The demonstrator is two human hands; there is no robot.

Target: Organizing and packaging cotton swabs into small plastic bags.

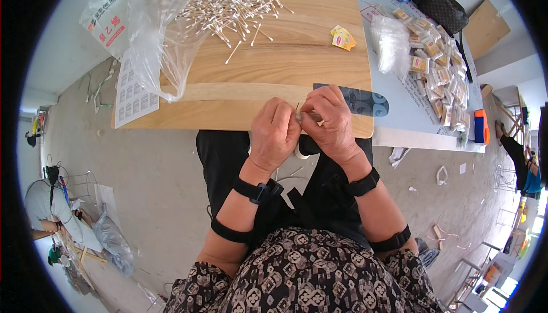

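My left hand (pixel 274 133) and my right hand (pixel 331 123) meet at the near edge of the wooden table, both with fingers closed in a pinch. Between the fingertips shows a small pale bundle (pixel 314 117), partly covered by my right fingers; it looks like cotton swabs, but its details are too small to be sure. A dark, thin tip sticks up between the two hands. Just beyond my right hand lies a dark patterned sheet (pixel 365 101). Farther off on the table is a large heap of loose cotton swabs (pixel 234 4), with a few strays (pixel 255 35) beside it.
A clear plastic bag (pixel 157 44) lies at the heap's left, over a printed sheet (pixel 134 93). Small yellow cards (pixel 343 38) lie on the wood (pixel 274 64). On the grey table at right are clear bags (pixel 390 41), packed swabs (pixel 439 76), a black bag (pixel 440 9) and an orange-blue tape roll (pixel 481 127).
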